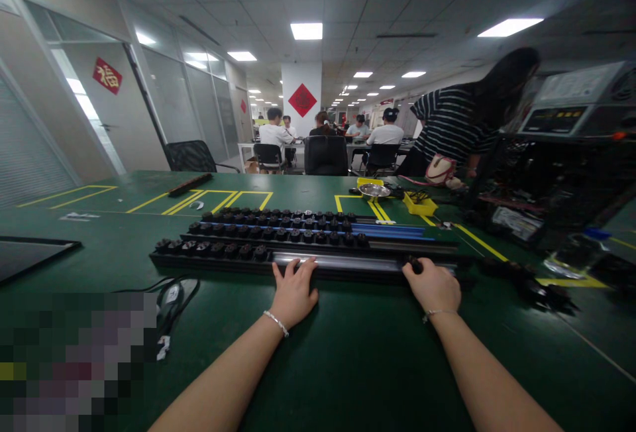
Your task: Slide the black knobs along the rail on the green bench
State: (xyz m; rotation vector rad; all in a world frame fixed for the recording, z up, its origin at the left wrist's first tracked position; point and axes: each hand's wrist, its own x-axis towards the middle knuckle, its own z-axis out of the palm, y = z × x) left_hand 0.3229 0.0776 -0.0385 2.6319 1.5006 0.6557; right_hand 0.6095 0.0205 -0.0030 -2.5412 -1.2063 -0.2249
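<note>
A long black rail (pixel 342 262) with a shiny inner channel lies across the table before me. Small black parts (pixel 231 251) sit in a row along its left portion. My left hand (pixel 292 296) rests on the rail's near edge, fingers spread, just right of that row. Toward the right end of the channel, my right hand (pixel 436 288) is closed, thumb and fingers pinching a small black part (pixel 415 264), partly hidden by the fingers. Right behind lie more rails, one with a blue channel (pixel 392 228), also carrying rows of black parts.
Loose black parts (pixel 546 293) lie right of the rail, near a clear plastic bag (pixel 576 256). Farther back are a metal bowl (pixel 374 190) and a yellow tray (pixel 420 205). Black cable (pixel 171 306) lies left. A person in a striped top (pixel 447 117) leans over at right.
</note>
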